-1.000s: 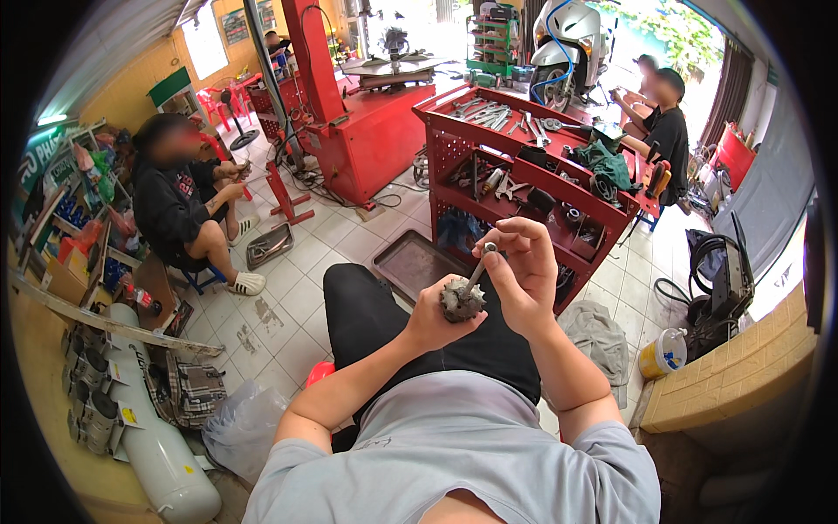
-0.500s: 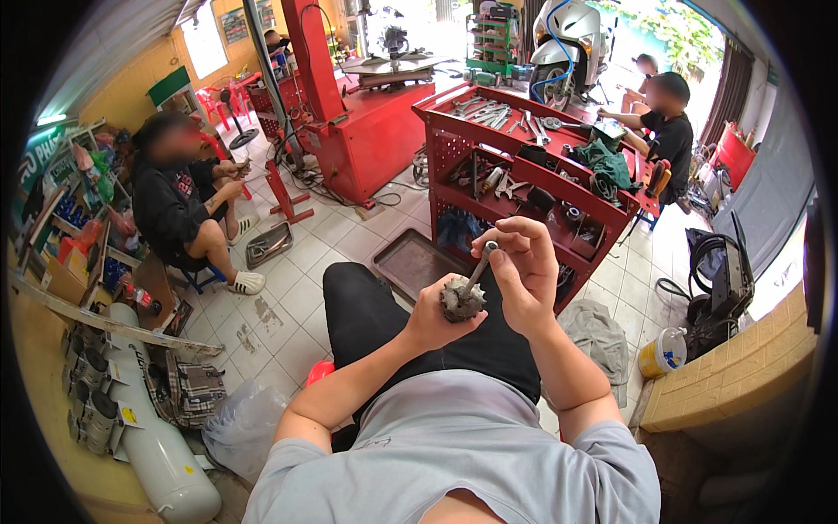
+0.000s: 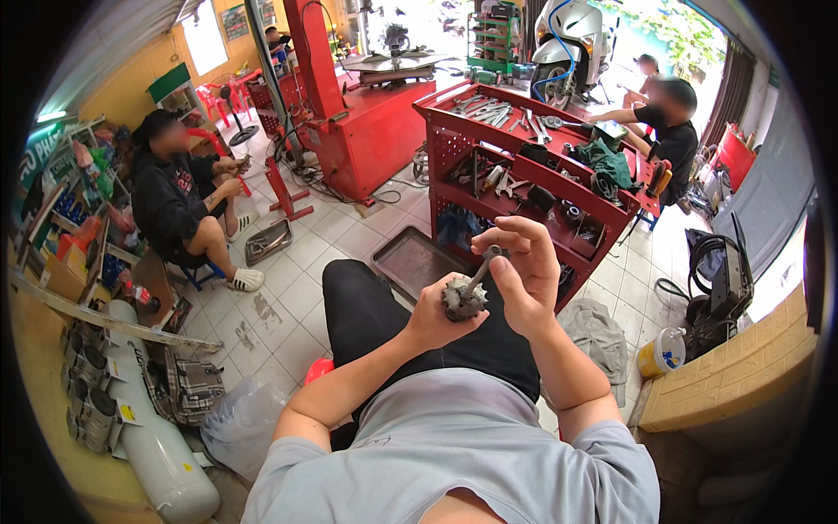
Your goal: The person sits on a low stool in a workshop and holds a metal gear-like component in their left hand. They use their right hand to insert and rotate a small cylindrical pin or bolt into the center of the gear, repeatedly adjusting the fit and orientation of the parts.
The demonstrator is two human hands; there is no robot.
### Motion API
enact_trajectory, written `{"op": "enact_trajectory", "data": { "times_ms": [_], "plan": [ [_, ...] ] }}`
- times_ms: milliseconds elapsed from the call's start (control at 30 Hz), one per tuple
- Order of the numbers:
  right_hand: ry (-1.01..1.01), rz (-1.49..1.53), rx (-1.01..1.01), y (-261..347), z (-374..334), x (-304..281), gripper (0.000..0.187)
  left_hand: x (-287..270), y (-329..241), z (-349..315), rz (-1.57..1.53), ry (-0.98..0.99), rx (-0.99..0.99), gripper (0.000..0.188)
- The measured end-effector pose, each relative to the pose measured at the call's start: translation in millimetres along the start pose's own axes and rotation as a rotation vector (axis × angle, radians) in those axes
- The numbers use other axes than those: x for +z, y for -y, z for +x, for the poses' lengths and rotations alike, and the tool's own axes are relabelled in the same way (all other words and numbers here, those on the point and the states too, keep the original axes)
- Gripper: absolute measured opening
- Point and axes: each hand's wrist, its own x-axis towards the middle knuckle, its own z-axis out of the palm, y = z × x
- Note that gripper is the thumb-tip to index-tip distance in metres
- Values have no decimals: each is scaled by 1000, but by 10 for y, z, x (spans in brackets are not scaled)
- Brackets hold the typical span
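Observation:
In front of my lap, my left hand [image 3: 426,316] is closed around a round grey metal part [image 3: 465,300] with a toothed, lumpy edge. A slim metal wrench [image 3: 480,276] stands up at a slant from this part, its lower end against the part's face. My right hand [image 3: 529,281] pinches the wrench's ring-shaped upper end between thumb and forefinger, the other fingers curled loosely above it. How the lower end of the wrench fits the part is too small to make out.
A red tool trolley [image 3: 524,153] with several wrenches stands ahead, a dark metal tray [image 3: 417,262] on the floor beside it. One person [image 3: 188,188] sits at the left, another [image 3: 668,131] behind the trolley. A bucket [image 3: 661,353] and grey cloth [image 3: 598,336] lie right.
The wrench's upper end has shifted slightly right and toward me with my right fingers. My left hand keeps its hold. The person behind the trolley has moved an arm.

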Motion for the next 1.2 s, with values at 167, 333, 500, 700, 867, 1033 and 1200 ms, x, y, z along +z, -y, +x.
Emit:
{"op": "enact_trajectory", "data": {
  "times_ms": [167,333,500,700,867,1033,1200],
  "plan": [
    [4,-94,-20,-52,6,-11,45,9,39,7,0,-2,18,30],
    [-13,-126,4,-48,20,10,45,11,84,-3,-13,-5,28,31],
    [-32,-145,-24,-107,10,-15,44,12,43,-8,-30,0,2,32],
    [-41,-51,-43,-113,-5,22,36,6,32,-10,-56,17,-43,31],
    [-27,37,-48,-91,7,38,34,-2,35,-18,-51,26,-38,31],
    [14,82,-24,-69,1,17,31,10,34,-20,-50,28,-60,31],
    [1,136,-4,-26,11,47,30,25,61,-29,-66,22,-53,32]
  ]
}}
